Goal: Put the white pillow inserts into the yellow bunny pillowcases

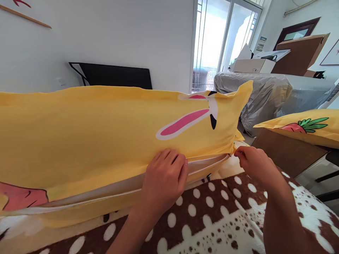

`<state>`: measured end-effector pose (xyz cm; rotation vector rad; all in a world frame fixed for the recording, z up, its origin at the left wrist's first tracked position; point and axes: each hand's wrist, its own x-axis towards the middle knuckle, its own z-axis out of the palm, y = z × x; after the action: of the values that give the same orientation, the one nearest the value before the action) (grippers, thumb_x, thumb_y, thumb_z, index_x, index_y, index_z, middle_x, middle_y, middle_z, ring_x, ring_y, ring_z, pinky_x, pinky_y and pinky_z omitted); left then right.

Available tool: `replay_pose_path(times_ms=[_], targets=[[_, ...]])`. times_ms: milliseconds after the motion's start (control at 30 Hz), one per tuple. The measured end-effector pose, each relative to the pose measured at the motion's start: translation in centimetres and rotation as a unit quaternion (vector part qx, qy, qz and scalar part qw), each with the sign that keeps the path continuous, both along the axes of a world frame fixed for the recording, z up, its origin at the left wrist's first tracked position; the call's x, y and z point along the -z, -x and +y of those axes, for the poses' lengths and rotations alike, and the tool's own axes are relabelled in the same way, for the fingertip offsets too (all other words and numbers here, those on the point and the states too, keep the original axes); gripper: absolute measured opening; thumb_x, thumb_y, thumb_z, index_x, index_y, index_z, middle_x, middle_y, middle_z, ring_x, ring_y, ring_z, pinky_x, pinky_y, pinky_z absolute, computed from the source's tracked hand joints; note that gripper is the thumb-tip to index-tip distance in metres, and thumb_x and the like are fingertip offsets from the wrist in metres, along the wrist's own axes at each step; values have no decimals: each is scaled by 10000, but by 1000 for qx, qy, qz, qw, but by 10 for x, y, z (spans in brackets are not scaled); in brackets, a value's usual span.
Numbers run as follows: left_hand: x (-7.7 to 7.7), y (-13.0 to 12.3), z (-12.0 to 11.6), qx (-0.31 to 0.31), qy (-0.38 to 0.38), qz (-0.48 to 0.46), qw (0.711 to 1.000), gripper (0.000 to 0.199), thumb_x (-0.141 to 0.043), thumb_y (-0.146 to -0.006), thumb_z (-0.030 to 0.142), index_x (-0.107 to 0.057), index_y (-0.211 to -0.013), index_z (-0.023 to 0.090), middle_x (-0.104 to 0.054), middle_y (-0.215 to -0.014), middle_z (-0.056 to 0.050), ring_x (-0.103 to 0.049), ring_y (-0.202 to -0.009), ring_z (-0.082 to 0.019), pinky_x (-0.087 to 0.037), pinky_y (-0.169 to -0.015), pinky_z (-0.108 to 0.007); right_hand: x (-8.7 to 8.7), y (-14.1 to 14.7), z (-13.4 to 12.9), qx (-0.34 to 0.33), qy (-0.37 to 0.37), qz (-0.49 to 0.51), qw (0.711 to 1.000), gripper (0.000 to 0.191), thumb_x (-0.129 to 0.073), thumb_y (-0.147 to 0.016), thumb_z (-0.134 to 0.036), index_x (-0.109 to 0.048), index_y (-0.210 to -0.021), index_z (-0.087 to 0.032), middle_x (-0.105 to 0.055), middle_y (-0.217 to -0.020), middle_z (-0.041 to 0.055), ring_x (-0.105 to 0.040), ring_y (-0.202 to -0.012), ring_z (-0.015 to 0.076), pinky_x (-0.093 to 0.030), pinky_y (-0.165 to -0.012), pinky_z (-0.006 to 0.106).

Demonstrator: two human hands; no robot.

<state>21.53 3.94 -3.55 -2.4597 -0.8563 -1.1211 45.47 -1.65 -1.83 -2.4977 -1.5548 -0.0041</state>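
A long yellow pillow with a pink-and-white rabbit-ear print stretches across the view. Along its near edge, the pillowcase opening gapes and shows white inside. My left hand curls its fingers over the upper edge of this opening, near the middle right. At the pillowcase's lower right corner, where the opening ends, my right hand pinches the yellow fabric between thumb and fingers. Whether a zipper pull is in that pinch cannot be seen.
Beneath lies a brown-and-white dotted blanket. Another yellow pillow with a carrot print rests on a brown surface at right. Behind stand plastic-covered furniture, a white box and a cardboard box. A black chair back stands by the wall.
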Motion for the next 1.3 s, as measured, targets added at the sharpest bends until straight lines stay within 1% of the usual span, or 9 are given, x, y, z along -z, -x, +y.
replay_pose_path(times_ms=[200, 400, 633, 767, 833, 933, 1000, 1133, 1300], targets=[[-1, 0, 0, -3, 3, -1, 1000, 207, -442, -881, 141, -464, -677, 169, -474, -663, -12, -387, -653, -145, -325, -627, -297, 2, 1, 5, -45, -21, 45, 998, 387, -389, -899, -435, -572, -655, -198, -618, -678, 37, -486, -580, 144, -260, -534, 262], [0, -1, 0, -6, -1, 2, 1000, 216, -436, -882, 140, -469, -671, 172, -477, -660, -15, -393, -649, -149, -326, -626, -297, 7, 1, 9, -52, -38, 40, 997, 234, -484, -843, -340, -652, -741, -211, -659, -736, 34, -539, -644, 155, -262, -548, 255], [0, 0, 0, -5, -7, 0, 1000, 222, -438, -880, 136, -462, -662, 171, -472, -652, -14, -386, -648, -148, -325, -620, -298, 5, 4, 4, -72, -44, 20, 996, 206, -475, -822, -256, -645, -717, -204, -646, -682, 28, -534, -630, 154, -260, -554, 253], [-1, -1, -2, 0, -12, -5, 1000, 216, -445, -877, 134, -467, -664, 167, -469, -650, -15, -380, -644, -146, -325, -617, -300, 3, 20, 4, -141, -53, 45, 988, 200, -473, -832, -225, -656, -757, -198, -673, -723, 30, -560, -663, 156, -286, -583, 249], [-1, -1, -4, 4, -18, -12, 1000, 211, -447, -876, 135, -473, -670, 167, -470, -652, -18, -384, -646, -147, -324, -613, -300, 5, 33, 6, -183, -59, 47, 980, 212, -458, -848, -206, -656, -771, -194, -684, -756, 35, -583, -698, 158, -301, -602, 245], [-2, -1, -6, 9, -24, -17, 1000, 215, -447, -876, 134, -471, -666, 170, -466, -649, -19, -386, -648, -149, -321, -611, -301, 12, 55, 9, -211, -69, 21, 975, 256, -410, -884, -181, -652, -801, -180, -694, -802, 61, -616, -752, 172, -312, -619, 250], [-3, -1, -7, 12, -24, -17, 999, 219, -445, -877, 131, -468, -662, 171, -464, -647, -19, -383, -646, -149, -323, -615, -303, 17, 67, 7, -246, -59, -3, 968, 275, -366, -898, -155, -640, -923, -170, -690, -788, 74, -625, -739, 187, -306, -602, 263], [-3, 0, -7, 18, -13, -15, 1000, 204, -451, -869, 121, -469, -672, 167, -468, -652, -19, -384, -650, -150, -329, -620, -308, 24, 83, -3, -394, -17, -35, 918, 373, -411, -869, -171, -486, -1234, -168, -684, -824, 66, -620, -694, 210, -289, -557, 276], [-1, 0, -4, 16, -7, -15, 1000, 200, -449, -867, 113, -465, -675, 163, -469, -662, -19, -391, -661, -149, -333, -628, -308, 16, 84, -19, -477, 16, -24, 878, 394, -431, -882, -265, -467, -1264, -174, -679, -807, 57, -589, -651, 193, -317, -573, 270]])
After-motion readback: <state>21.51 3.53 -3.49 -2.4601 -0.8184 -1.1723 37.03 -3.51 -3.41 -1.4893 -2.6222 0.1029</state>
